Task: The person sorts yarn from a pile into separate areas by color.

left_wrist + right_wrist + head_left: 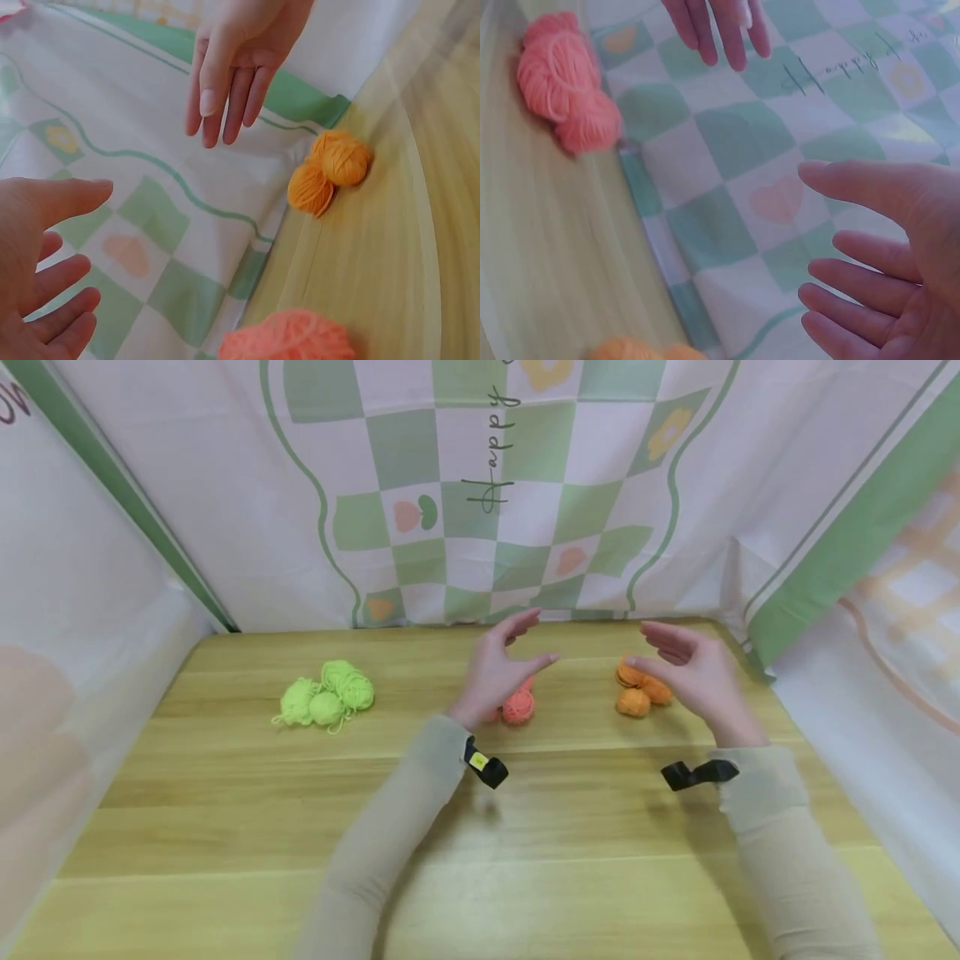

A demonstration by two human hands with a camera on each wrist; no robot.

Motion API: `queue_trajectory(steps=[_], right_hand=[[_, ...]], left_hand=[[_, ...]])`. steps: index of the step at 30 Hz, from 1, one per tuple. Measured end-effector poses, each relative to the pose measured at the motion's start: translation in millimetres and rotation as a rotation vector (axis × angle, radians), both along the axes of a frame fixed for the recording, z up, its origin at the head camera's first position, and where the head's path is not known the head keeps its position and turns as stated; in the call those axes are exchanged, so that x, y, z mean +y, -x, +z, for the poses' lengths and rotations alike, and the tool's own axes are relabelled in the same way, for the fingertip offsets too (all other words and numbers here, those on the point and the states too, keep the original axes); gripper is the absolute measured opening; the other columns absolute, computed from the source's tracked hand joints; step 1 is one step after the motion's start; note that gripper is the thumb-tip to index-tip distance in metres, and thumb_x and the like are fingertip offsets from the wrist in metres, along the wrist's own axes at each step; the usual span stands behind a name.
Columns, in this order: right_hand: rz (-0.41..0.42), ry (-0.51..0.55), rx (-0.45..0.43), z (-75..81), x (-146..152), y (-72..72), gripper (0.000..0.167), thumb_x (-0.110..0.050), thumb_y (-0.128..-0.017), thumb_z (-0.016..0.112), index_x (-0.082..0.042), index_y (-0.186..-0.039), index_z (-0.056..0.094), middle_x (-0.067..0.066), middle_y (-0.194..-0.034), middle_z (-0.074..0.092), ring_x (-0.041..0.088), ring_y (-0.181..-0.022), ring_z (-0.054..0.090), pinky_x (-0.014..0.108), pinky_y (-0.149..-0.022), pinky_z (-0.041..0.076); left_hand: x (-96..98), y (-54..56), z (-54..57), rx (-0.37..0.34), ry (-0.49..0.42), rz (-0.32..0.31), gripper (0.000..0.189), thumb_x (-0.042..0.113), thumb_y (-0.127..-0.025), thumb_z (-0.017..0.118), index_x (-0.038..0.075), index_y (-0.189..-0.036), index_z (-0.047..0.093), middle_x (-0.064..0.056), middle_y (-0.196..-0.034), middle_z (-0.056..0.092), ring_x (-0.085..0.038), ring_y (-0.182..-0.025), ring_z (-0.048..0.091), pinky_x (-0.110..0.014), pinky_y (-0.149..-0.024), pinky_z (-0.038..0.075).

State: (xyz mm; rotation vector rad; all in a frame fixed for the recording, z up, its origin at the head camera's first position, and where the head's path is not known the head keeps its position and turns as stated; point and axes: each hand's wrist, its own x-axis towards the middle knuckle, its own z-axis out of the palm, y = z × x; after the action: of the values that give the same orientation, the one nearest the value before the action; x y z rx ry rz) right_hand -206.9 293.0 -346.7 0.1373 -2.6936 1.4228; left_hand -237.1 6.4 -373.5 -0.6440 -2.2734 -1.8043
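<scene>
My left hand (pixel 501 668) hovers above the table, fingers relaxed and holding nothing. Behind and below it, partly hidden in the head view, lie coral-pink balls of yarn (pixel 518 706); the right wrist view shows that pink yarn (pixel 561 75) more fully. Facing the left hand, my right hand (pixel 693 672) is also raised and holds nothing, its fingers extended with the thumb apart. Beneath it sits a cluster of orange yarn balls (pixel 634 702), partly covered by the thumb. A cluster of lime-green yarn balls (pixel 326 707) lies to the left, away from both hands.
The wooden table (pixel 225 810) carries the three yarn groups along its far half. A checkered, printed cloth (pixel 480 552) hangs at the back edge. White cloth with green bands (pixel 825 602) stands at the sides. Each wrist wears a small black camera mount (pixel 486 767).
</scene>
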Motion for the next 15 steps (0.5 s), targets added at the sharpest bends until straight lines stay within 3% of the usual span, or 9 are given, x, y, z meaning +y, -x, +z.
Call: queue_trajectory(steps=[5,15], right_hand=[[0.035,0.025,-0.007,0.0,-15.1,-1.2,0.068,-0.033,-0.09,0.081,-0.007,-0.147,0.054,0.013,-0.148,0.053,0.03,-0.135,0.049,0.036,-0.11,0.042],[0.108,0.046,0.035,-8.3,-46.8,-2.2,0.064,-0.03,-0.089,0.082,-0.003,-0.143,0.057,0.016,-0.144,0.056,0.029,-0.132,0.053,0.04,-0.11,0.043]], left_hand=[[-19.5,0.5,-3.0,-0.014,0.018,0.031,0.063,0.02,-0.086,0.085,0.014,-0.143,0.058,0.004,-0.137,0.062,-0.012,-0.124,0.053,-0.025,-0.106,0.041],[-57.9,-2.0,-13.4,0.01,0.027,0.058,0.065,0.018,-0.083,0.087,0.011,-0.142,0.059,0.003,-0.138,0.062,-0.018,-0.128,0.054,-0.032,-0.111,0.039]])
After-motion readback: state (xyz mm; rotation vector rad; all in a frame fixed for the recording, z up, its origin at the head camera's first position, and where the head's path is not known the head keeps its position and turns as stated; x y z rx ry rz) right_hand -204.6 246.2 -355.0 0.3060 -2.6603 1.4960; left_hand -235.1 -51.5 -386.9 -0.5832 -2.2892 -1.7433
